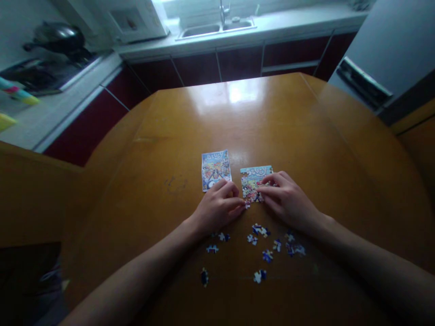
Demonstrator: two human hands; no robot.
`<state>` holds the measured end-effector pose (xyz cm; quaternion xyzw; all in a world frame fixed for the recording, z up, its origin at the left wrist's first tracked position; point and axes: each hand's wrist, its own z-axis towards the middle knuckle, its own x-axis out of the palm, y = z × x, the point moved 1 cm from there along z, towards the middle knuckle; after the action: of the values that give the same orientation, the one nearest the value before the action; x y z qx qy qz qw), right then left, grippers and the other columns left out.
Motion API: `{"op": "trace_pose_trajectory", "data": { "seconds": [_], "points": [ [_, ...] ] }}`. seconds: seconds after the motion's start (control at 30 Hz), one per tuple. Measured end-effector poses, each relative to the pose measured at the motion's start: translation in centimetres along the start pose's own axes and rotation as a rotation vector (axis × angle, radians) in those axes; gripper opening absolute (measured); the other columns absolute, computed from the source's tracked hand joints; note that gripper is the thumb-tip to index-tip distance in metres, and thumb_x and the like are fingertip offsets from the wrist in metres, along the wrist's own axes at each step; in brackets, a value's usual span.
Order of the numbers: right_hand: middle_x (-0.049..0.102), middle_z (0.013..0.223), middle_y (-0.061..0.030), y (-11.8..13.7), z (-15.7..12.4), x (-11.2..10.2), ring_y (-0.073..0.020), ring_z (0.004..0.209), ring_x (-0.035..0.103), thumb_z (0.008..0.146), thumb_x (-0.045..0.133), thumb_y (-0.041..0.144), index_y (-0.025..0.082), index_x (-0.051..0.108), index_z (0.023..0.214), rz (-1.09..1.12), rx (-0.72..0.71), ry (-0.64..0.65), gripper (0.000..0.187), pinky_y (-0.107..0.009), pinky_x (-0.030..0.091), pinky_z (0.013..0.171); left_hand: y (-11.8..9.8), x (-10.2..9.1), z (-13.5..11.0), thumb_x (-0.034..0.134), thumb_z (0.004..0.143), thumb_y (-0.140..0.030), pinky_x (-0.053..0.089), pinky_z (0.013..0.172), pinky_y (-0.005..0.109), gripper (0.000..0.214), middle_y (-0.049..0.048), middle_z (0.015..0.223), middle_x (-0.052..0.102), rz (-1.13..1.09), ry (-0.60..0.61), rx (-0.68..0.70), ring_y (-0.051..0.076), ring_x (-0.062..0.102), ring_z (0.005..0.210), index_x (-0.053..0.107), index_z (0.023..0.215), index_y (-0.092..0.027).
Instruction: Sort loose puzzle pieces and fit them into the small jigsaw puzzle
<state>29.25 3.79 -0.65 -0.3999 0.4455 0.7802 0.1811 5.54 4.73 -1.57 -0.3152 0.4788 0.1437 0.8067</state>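
A partly assembled small jigsaw puzzle (254,177) lies on the wooden table (170,149). My right hand (288,201) rests on its right side, fingers stretched flat and pressing on the pieces. My left hand (217,206) sits at the puzzle's lower left corner with fingers curled, its fingertips pinching a puzzle piece (247,205) against the puzzle's edge. A printed reference card (215,168) showing the same picture lies just left of the puzzle, above my left hand. Several loose pieces (261,246) are scattered on the table between my forearms.
Beyond the table runs a kitchen counter with a sink (217,27) and dark red cabinets (238,63). A stove with a black pan (59,38) stands at the far left. A grey appliance (390,50) is at the right.
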Motion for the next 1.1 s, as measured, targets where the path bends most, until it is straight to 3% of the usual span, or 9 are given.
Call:
{"op": "trace_pose_trajectory", "data": {
  "seconds": [0.27, 0.47, 0.57, 0.67, 0.8, 1.1],
  "points": [
    [0.066, 0.102, -0.0092, -0.8, 0.0, 0.0, -0.0243, 0.099, 0.055, 0.092, 0.058, 0.022, 0.022, 0.075, 0.097, 0.059, 0.015, -0.068, 0.018, -0.043, 0.051, 0.086, -1.1, -2.0, -0.2, 0.067, 0.091, -0.034, 0.046, 0.087, 0.032, 0.01, 0.0037, 0.097, 0.059, -0.171, 0.179, 0.04, 0.018, 0.05, 0.092, 0.076, 0.089, -0.03],
    [0.067, 0.099, -0.0094, -0.2, -0.2, -0.7, -0.0245, 0.096, 0.057, 0.092, 0.058, 0.023, 0.023, 0.075, 0.097, 0.085, 0.007, -0.041, 0.018, -0.044, 0.051, 0.084, 0.4, -5.7, -2.4, 0.068, 0.09, -0.028, 0.045, 0.081, 0.031, 0.01, 0.0037, 0.094, 0.057, -0.162, -0.011, -0.132, 0.017, 0.051, 0.093, 0.075, 0.097, -0.028],
    [0.066, 0.094, -0.0082, 0.9, -0.4, -0.6, -0.0237, 0.092, 0.057, 0.091, 0.057, 0.02, 0.026, 0.075, 0.098, 0.061, -0.055, 0.071, 0.02, -0.042, 0.051, 0.08, 0.7, -6.6, -4.9, 0.07, 0.089, -0.03, 0.044, 0.073, 0.028, 0.007, 0.0031, 0.09, 0.057, -0.124, 0.017, -0.198, 0.016, 0.051, 0.087, 0.075, 0.094, -0.028],
    [0.065, 0.099, -0.0086, 2.3, -0.9, 0.1, -0.0238, 0.095, 0.055, 0.092, 0.056, 0.02, 0.027, 0.073, 0.104, -0.001, -0.156, 0.183, 0.022, -0.041, 0.05, 0.083, -0.2, -6.9, -6.8, 0.075, 0.084, -0.033, 0.045, 0.073, 0.028, 0.01, 0.003, 0.091, 0.057, -0.106, 0.116, -0.252, 0.016, 0.051, 0.086, 0.075, 0.09, -0.025],
    [0.064, 0.106, -0.0102, 3.6, -1.4, 1.0, -0.0249, 0.099, 0.053, 0.093, 0.055, 0.02, 0.026, 0.072, 0.109, -0.067, -0.242, 0.261, 0.025, -0.043, 0.047, 0.088, -1.7, -7.0, -7.4, 0.078, 0.08, -0.034, 0.048, 0.076, 0.03, 0.012, 0.0025, 0.093, 0.057, -0.086, 0.236, -0.315, 0.018, 0.052, 0.091, 0.073, 0.085, -0.024],
    [0.07, 0.089, -0.0049, 3.5, -1.3, 0.7, -0.0201, 0.088, 0.057, 0.095, 0.055, 0.026, 0.025, 0.074, 0.094, 0.113, -0.281, 0.332, 0.019, -0.038, 0.044, 0.08, -1.9, -6.1, -6.8, 0.077, 0.08, -0.033, 0.048, 0.075, 0.031, 0.013, 0.0026, 0.091, 0.057, -0.077, 0.225, -0.29, 0.018, 0.052, 0.087, 0.07, 0.082, -0.022]
  ]
}}
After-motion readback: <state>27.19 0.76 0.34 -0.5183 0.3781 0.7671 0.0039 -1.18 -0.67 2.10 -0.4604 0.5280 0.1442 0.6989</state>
